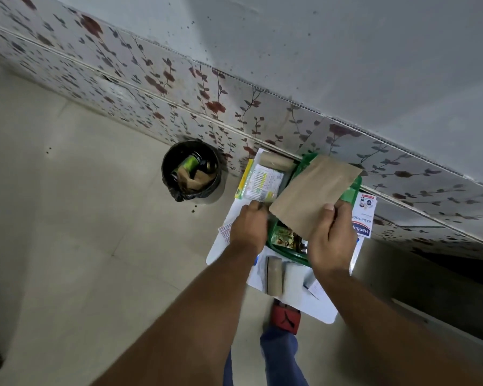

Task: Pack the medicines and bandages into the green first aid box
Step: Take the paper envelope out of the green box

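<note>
The green first aid box (352, 192) stands open on a small white table (313, 307) against the wall, with packets visible inside. My right hand (331, 238) holds a brown paper packet (313, 190) over the box. At the box's left edge, my left hand (248, 227) touches a white and yellow medicine packet (262, 181). A brown bandage roll (276, 160) lies behind that packet. Two more rolls, one brown (274, 275) and one white (294, 277), lie at the table's near side. A white Hansaplast carton (363, 215) sits right of the box.
A black lined bin (191, 171) with rubbish stands on the floor left of the table. The floral tiled wall runs right behind the table. A red shoe (286, 319) and a blue trouser leg show under the table's near edge.
</note>
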